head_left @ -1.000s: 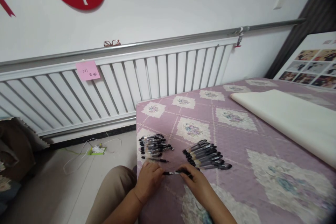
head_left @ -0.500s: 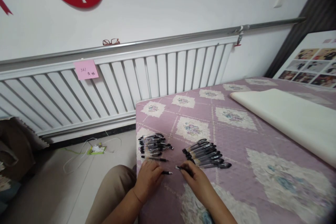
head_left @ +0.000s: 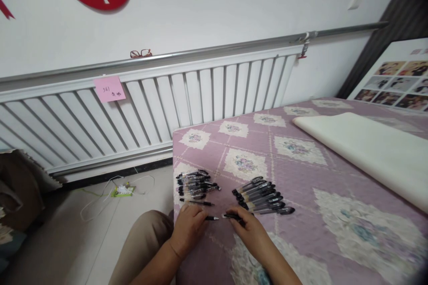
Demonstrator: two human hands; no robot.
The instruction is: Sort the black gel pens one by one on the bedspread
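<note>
My left hand [head_left: 188, 228] is closed round a black pen [head_left: 211, 218] whose bare tip points right. My right hand [head_left: 246, 228] pinches a black pen cap [head_left: 231, 216] just right of that tip, a small gap between them. Both hands rest on the near edge of a purple patterned bed cover [head_left: 301, 178]. Beyond my left hand lies a heap of black pens [head_left: 195, 183], with one single pen [head_left: 197, 202] nearer me. Beyond my right hand a fanned row of black pens [head_left: 262, 198] lies on the cover.
A white rolled sheet [head_left: 364, 151] lies across the bed at the right. A white radiator [head_left: 150, 107] with a pink note [head_left: 109, 89] and red glasses [head_left: 141, 53] runs along the wall. Cables and a green item [head_left: 123, 190] lie on the floor. My knee [head_left: 147, 240] is beside the bed.
A second ago cap and pen tip were joined or touching; half a second ago they were apart. Now the cap is close to the tip again. The piles have not moved.
</note>
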